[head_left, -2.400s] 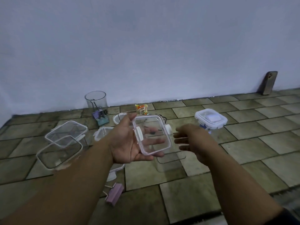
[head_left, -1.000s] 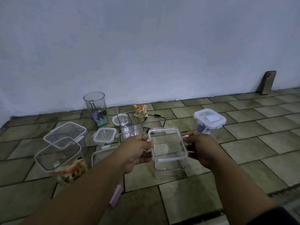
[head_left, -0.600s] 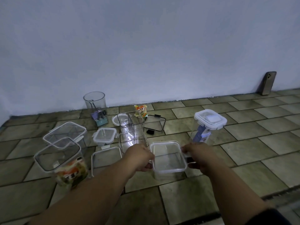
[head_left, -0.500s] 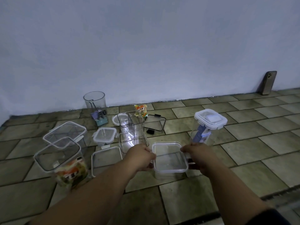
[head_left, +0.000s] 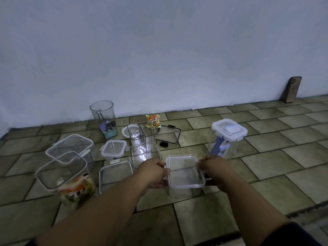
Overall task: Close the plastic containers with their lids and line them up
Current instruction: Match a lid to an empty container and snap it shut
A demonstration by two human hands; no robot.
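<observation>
A clear square lid (head_left: 184, 172) lies on top of a clear container (head_left: 185, 190) standing on the tiled floor. My left hand (head_left: 153, 173) grips the lid's left edge and my right hand (head_left: 214, 170) grips its right edge, fingers curled over the side clips. To the right stands a tall container closed with a white lid (head_left: 229, 129). Two open clear containers (head_left: 142, 141) stand behind my left hand. A small closed box (head_left: 113, 150) sits left of them. A loose lid (head_left: 115, 173) lies flat on the floor by my left forearm.
At the left are a container holding colourful packets (head_left: 71, 181) and a larger lidded one (head_left: 71, 148). A round clear cup (head_left: 103, 118), a snack packet (head_left: 153, 120) and a black-rimmed lid (head_left: 168, 136) sit near the wall. A phone (head_left: 292, 89) leans against the wall at right.
My left hand held the lid up alone; then both hands took it by its sides and lowered it onto the container in front. It now sits on the rim with both hands at its clips.
</observation>
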